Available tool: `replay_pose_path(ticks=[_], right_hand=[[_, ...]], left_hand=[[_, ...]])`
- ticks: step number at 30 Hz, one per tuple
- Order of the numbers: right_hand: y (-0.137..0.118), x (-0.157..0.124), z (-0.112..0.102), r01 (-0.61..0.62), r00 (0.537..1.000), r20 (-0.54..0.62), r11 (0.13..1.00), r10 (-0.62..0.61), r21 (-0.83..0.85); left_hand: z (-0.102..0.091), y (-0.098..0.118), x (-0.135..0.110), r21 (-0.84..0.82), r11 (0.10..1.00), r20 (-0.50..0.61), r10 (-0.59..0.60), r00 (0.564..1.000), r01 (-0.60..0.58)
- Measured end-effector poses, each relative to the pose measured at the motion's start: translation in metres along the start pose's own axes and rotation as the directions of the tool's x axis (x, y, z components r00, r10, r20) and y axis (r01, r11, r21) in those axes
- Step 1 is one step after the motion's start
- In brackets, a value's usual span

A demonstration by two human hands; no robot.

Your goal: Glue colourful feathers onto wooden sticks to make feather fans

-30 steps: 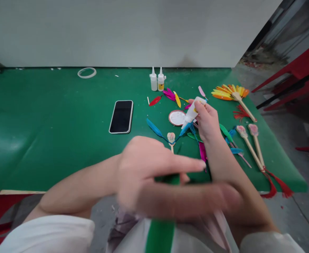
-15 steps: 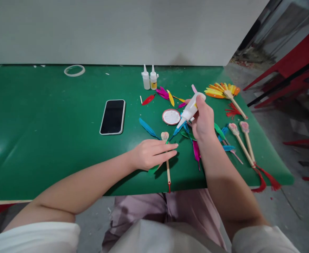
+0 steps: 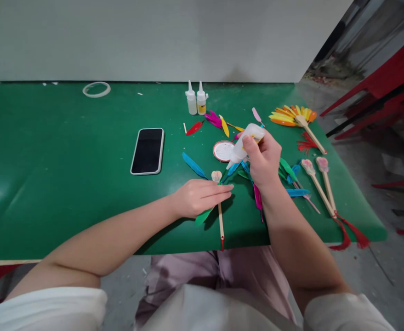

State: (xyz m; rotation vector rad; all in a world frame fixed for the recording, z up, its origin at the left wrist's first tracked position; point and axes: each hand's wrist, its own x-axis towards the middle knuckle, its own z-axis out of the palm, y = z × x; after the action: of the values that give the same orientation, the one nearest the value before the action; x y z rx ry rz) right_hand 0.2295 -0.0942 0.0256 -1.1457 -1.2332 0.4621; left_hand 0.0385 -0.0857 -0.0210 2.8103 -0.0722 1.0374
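My left hand (image 3: 203,197) lies across a wooden fan handle (image 3: 220,220) with a small decorated head (image 3: 216,176). Its fingers are stretched and pressed together over a green feather (image 3: 204,216), whose blade sticks out below the palm; the thumb is hidden. Held nozzle-down in my right hand (image 3: 265,161) is a white glue bottle (image 3: 248,140). The tip hovers near the fan head and a blue feather (image 3: 234,168); whether it touches, I cannot tell. Another blue feather (image 3: 194,165) rests left of the head. Several green, blue and magenta feathers (image 3: 258,196) lie under and beside my right hand.
On the green table (image 3: 67,161) are a phone (image 3: 148,151), a tape ring (image 3: 96,89), two standing glue bottles (image 3: 196,101) and a round white lid-like disc (image 3: 223,151). At right lie a yellow-orange feather fan (image 3: 301,120) and two tasselled wooden handles (image 3: 321,191). A wall (image 3: 136,41) stands behind.
The glue bottle has shifted down and left, its nozzle lower by the fan head. My left fingers have drawn closer together, and more of the green feather shows below the palm.
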Motion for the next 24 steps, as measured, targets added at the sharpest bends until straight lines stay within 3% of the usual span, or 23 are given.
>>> replay_pose_path(ticks=[24], right_hand=[[0.0062,-0.0005,-0.0009,-0.014,0.999,0.031,1.000,0.013,0.028]], left_hand=[[0.0001,-0.0004,0.0019,0.015,1.000,-0.003,0.001,1.000,-0.001]])
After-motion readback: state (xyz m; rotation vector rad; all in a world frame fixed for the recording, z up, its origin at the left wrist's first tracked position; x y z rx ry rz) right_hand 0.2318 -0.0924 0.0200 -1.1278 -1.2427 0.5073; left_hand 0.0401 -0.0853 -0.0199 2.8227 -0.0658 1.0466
